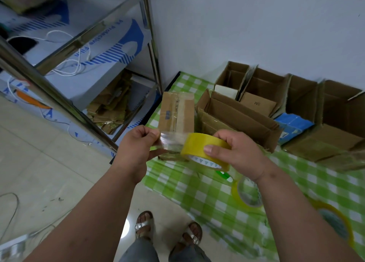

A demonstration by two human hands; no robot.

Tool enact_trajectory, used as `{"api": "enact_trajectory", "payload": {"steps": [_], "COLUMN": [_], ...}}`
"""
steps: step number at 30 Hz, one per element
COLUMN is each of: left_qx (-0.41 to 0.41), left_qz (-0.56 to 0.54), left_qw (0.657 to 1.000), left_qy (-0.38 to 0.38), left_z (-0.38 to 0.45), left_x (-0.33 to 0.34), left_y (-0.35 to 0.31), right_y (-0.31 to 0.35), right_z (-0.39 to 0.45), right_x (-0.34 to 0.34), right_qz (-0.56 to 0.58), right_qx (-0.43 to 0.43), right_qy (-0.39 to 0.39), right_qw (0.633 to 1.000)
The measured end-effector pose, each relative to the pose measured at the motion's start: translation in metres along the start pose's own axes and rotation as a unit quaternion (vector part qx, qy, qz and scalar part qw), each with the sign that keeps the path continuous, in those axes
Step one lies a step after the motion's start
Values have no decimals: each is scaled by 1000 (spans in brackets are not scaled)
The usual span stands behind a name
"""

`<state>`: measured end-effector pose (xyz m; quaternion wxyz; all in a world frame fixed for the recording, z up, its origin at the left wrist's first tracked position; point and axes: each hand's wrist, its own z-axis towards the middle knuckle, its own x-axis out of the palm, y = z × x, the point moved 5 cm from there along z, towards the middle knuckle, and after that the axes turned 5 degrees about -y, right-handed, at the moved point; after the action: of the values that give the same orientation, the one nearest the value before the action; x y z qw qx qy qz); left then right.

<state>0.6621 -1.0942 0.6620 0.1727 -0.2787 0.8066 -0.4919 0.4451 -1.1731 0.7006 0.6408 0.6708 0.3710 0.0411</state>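
Item: tape roll (195,143), a yellow ring with a printed white inner core, held in the air above the near edge of the table, tilted with its open face turned toward 6 o'clock.
Right hand (241,153): grasps the tape roll from its 3 o'clock side. The thumb lies flat across the outer yellow band and the fingers curl over the far rim.
Tape strip (170,141): clear, glossy and slightly wrinkled. It is drawn off the roll toward 9 o'clock and spans the gap between the two hands.
Left hand (136,145): pinches the free end of the tape strip between thumb and curled fingers, at 9 o'clock of the roll.
Sealed box (177,111): brown cardboard, oblong, with its seam covered in shiny tape. It stands on the table at 12 o'clock of the strip and is partly hidden behind it.
Tablecloth (197,192): green-and-white check with a smooth sheen.
Open cartons (237,111): corrugated brown with flaps up, ranged along the wall from 1 to 3 o'clock of the roll.
Blue packet (292,123): crinkled wrapper, lying between cartons at 3 o'clock.
Second roll (246,192): yellowish ring lying on the cloth at 5 o'clock of the held roll, partly behind the right wrist.
Third roll (333,222): blurred, lying flat further toward 4 o'clock.
Metal rack (59,96): polished tube frame at 10 o'clock, its shelves carrying white cables and flattened cardboard.
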Motion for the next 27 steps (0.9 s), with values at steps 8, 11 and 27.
{"api": "enact_trajectory", "payload": {"steps": [8,11,27], "left_qx": [-24,-30,-76], "left_qz": [-4,-1,3], "left_qw": [999,998,995], "left_qy": [-47,-56,-60], "left_z": [15,24,50], "left_x": [-21,-21,-31], "left_y": [11,12,22], "right_y": [-15,-26,-62], "right_z": [10,18,39], "right_x": [-21,-23,-27], "right_qz": [-23,-65,-129], "right_qx": [8,16,94], "right_qy": [-6,-13,-44], "right_qw": [1000,998,986]}}
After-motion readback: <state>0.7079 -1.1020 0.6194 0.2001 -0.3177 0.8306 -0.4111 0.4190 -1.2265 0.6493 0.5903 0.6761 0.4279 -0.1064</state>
